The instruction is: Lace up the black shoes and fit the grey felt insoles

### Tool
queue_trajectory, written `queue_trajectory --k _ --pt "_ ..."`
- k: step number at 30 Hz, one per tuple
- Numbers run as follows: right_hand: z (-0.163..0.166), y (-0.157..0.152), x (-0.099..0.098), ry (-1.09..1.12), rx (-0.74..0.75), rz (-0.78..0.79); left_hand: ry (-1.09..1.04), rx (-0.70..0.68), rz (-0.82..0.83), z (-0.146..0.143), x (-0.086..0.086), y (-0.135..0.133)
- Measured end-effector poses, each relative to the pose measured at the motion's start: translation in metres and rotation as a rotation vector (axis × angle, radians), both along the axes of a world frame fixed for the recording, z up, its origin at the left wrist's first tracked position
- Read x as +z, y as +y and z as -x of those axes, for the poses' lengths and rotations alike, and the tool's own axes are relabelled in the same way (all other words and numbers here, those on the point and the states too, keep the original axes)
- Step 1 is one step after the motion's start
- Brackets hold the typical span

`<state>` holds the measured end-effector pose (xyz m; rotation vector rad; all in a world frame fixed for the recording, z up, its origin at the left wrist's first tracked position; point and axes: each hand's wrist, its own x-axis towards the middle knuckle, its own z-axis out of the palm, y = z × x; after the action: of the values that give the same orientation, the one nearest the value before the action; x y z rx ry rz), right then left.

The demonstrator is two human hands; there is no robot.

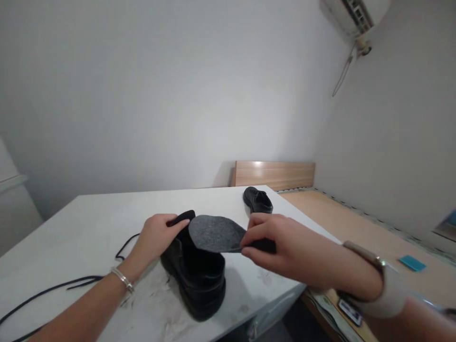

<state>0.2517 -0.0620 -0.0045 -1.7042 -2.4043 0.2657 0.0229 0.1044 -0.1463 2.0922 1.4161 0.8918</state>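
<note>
A black shoe (199, 275) stands on the white table (89, 223), heel toward me. My left hand (156, 235) grips the shoe's tongue at its far side, fingers closed on it. My right hand (281, 247) pinches the heel end of a grey felt insole (215, 232), which hangs flat just above the shoe's opening. A silver bracelet is on my left wrist and a watch on my right.
A second black shoe (257, 199) sits at the table's far right corner. Loose black laces (64, 284) trail across the table's left side. A wooden bed frame (356, 223) with a blue card (412, 262) lies to the right. An air conditioner (356, 14) hangs on the wall.
</note>
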Motion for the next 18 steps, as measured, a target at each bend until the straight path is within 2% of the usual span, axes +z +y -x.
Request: queue_trajectory --k 4,6,9,13,18 --pt "0.001 0.011 0.031 -0.241 0.079 0.14 -0.185 0.029 0.048 -0.01 -0.009 -0.011" --pt "0.008 0.014 0.037 -0.368 0.076 0.177 -0.238 0.014 0.038 -0.013 -0.01 -0.014" --pt "0.024 0.021 0.037 -0.541 0.085 0.15 -0.275 -0.009 0.018 -0.014 -0.011 -0.015" --pt "0.048 0.043 0.016 -0.61 0.12 0.152 -0.327 -0.043 0.009 -0.012 -0.014 -0.016" --pt "0.068 0.078 -0.046 -0.436 0.083 0.046 -0.374 -0.07 0.01 -0.012 -0.017 -0.017"
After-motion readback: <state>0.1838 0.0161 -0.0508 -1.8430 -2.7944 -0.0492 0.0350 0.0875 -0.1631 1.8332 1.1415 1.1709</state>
